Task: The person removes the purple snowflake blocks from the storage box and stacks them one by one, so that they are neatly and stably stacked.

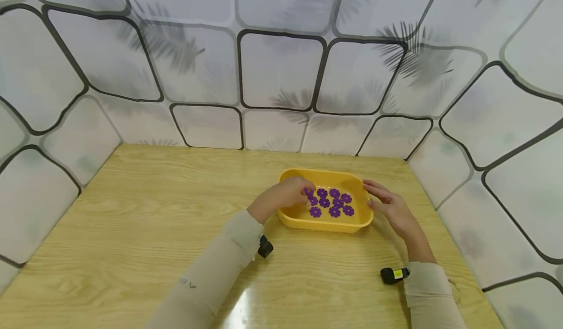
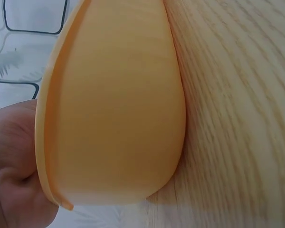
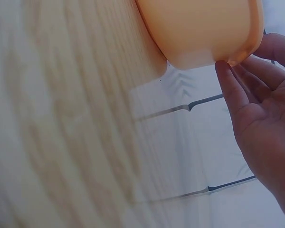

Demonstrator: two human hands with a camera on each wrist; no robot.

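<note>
Right hand [image 1: 394, 212], above the pale wood-grain bench [image 1: 132, 231], pinches the rim of a yellow, round-cornered plastic tray [image 1: 325, 225]; left hand [image 1: 285, 193] reaches inside (whether pinching anything, I cannot tell), purple flower-shaped discs [image 1: 334, 212] from its fingertips rightward.

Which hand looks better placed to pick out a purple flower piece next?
Probably the left hand: it reaches into the yellow tray, right by the purple flower pieces. The right hand touches the tray's opposite end, farther from the pieces.
</note>
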